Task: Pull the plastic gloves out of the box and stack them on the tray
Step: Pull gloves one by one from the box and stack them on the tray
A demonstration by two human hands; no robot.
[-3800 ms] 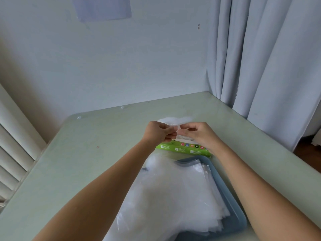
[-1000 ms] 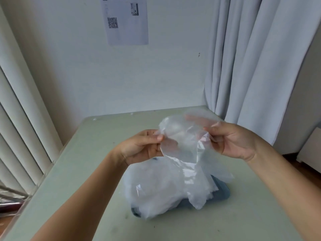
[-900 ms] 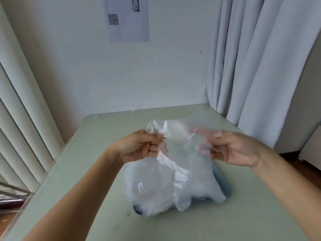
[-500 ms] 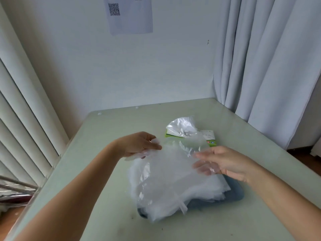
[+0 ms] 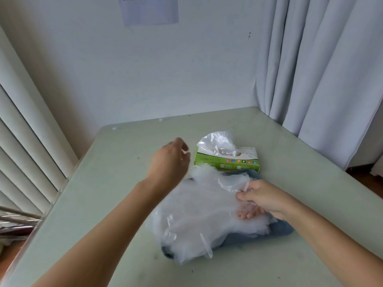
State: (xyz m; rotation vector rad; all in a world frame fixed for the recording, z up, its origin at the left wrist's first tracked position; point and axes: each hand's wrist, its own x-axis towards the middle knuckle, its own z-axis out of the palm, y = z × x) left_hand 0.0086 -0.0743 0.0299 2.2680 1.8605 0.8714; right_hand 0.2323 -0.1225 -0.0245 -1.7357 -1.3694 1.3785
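Many thin clear plastic gloves (image 5: pixel 207 208) lie heaped on the blue-grey tray (image 5: pixel 281 230), the right hand (image 5: pixel 263 199) pinching the top one. The left hand (image 5: pixel 167 164), loose-fingered and empty, hovers beside the green cardboard box (image 5: pixel 226 162); another crumpled glove (image 5: pixel 217 141) protrudes from it, so pulling likely remains.

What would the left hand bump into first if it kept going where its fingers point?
Probably the plastic glove poking out of the green glove box; the left hand is blurred, so it might just miss.
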